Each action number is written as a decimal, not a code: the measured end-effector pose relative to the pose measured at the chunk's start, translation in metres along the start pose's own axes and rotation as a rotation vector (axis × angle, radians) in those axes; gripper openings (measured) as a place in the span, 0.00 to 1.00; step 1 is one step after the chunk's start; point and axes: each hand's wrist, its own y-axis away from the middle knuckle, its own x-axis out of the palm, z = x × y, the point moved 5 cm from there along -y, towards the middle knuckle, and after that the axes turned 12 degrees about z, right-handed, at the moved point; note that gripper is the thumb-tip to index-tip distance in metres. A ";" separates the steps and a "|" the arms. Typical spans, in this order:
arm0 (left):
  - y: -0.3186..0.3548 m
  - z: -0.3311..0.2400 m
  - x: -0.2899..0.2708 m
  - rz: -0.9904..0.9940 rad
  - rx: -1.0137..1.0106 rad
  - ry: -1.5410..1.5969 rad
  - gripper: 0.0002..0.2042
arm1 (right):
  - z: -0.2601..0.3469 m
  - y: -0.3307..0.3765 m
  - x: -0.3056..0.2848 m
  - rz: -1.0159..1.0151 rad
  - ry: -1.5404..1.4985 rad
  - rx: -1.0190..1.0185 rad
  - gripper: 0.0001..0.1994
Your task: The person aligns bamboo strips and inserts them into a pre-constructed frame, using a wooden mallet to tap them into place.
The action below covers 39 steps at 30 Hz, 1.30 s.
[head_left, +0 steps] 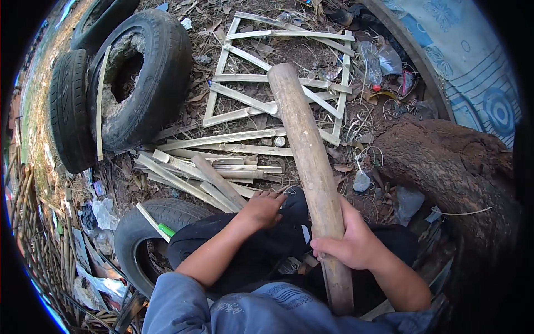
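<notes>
A thick, pale-brown bamboo pole (305,139) slants from my lap up and away across the middle of the view. My right hand (347,239) is wrapped round its lower part, the thumb lying across the near face. My left hand (262,209) rests by my left knee with its fingers stretched out and holds nothing. Just beyond it lies a loose pile of split bamboo strips (186,178). Farther off, a frame of pale bamboo strips (245,78), crossed by diagonal pieces, lies flat on the ground, partly hidden behind the pole.
Old tyres (167,72) stand at the far left, and another tyre (130,245) lies beside my left leg, with a green-handled tool (166,229) on it. A thick tree trunk (445,161) is at the right. Past it spreads a blue patterned sheet (461,61). Litter covers the soil.
</notes>
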 end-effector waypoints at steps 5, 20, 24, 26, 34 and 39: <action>-0.007 0.001 0.000 0.049 0.124 0.461 0.25 | -0.023 -0.024 0.012 -0.052 0.305 -0.055 0.31; -0.014 0.001 0.010 0.204 0.282 0.351 0.25 | -0.061 -0.046 -0.003 -0.023 0.477 0.045 0.31; 0.010 -0.032 -0.008 0.607 0.632 0.583 0.42 | -0.062 -0.048 -0.005 -0.055 0.521 0.079 0.34; 0.003 -0.025 0.003 0.578 0.705 0.940 0.47 | -0.063 -0.050 -0.003 -0.054 0.545 0.040 0.37; -0.001 -0.029 -0.021 -0.094 0.574 1.722 0.31 | -0.057 -0.056 -0.006 -0.024 0.814 -0.164 0.42; 0.005 0.016 -0.033 -0.399 0.465 1.862 0.22 | -0.032 -0.058 -0.019 -0.022 0.840 -0.122 0.33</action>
